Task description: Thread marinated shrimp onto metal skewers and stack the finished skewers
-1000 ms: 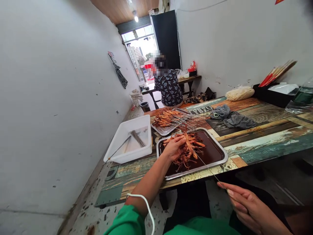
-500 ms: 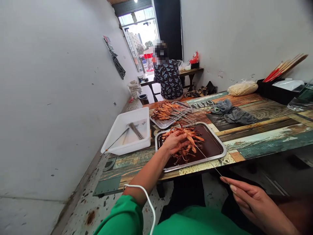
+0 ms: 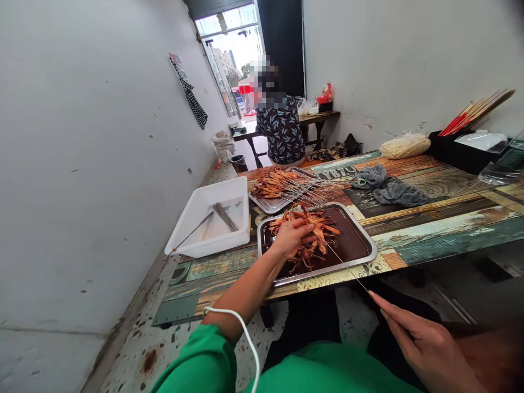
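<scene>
Skewer (image 3: 347,266): thin metal, runs from the right hand (image 3: 413,341) at lower right up into the meat (image 3: 311,234) in the near tray (image 3: 360,259). Pinched at its near end between right fingertips (image 3: 374,295), below the bench (image 3: 429,224) edge. Left hand (image 3: 290,238) over the tray, fingers closed on meat strips at the skewer tip. Tray steel, dark sauce inside, sits at the bench's near edge. Behind it, touching or nearly so, second tray (image 3: 268,206) loaded with finished skewers. White tub (image 3: 204,240) left of both trays, holds loose skewers and tongs, overhangs the bench end. Grey cloth (image 3: 388,188) mid-bench, well apart from the trays. Bag of noodles (image 3: 405,146) and black box (image 3: 458,153) with chopsticks by the far wall. Another person (image 3: 282,134) seated at a far table, back turned.
</scene>
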`<action>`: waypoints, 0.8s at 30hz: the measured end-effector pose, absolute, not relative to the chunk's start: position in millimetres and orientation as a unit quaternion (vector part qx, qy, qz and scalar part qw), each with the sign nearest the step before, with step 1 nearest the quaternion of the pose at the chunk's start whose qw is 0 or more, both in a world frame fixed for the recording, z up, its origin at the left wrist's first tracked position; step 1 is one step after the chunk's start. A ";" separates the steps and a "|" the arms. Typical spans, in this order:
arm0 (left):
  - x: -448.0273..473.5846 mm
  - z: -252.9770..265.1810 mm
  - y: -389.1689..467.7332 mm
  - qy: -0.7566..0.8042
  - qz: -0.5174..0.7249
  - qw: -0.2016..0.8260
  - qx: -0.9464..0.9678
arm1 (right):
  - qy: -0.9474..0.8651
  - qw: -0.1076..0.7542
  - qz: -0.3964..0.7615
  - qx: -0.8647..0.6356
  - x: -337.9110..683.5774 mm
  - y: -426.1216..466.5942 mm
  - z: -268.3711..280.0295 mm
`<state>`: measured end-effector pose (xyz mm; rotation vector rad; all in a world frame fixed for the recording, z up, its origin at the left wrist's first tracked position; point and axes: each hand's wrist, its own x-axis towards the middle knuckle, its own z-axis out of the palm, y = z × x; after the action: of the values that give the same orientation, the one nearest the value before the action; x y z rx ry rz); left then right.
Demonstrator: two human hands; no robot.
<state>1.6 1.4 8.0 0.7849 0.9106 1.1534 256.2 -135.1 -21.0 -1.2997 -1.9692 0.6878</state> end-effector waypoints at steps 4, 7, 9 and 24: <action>2.6 8.9 0.9 0.401 0.520 0.668 0.350 | -0.738 0.348 0.281 -0.506 249.8 -133.5 -20.0; 1.9 9.0 1.6 0.406 0.526 0.667 0.338 | -0.709 0.356 0.320 -0.517 246.8 -131.5 -20.8; 1.1 9.0 2.2 0.409 0.526 0.670 0.327 | -0.695 0.354 0.352 -0.518 246.7 -131.0 -21.4; 5.5 7.7 -1.6 0.411 0.509 0.680 0.331 | -0.702 0.358 0.334 -0.517 252.8 -134.0 -24.6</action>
<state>5.5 -1.6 7.7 0.7440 0.9219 1.1438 252.8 -134.0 -24.6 -1.3346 -1.8125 0.8608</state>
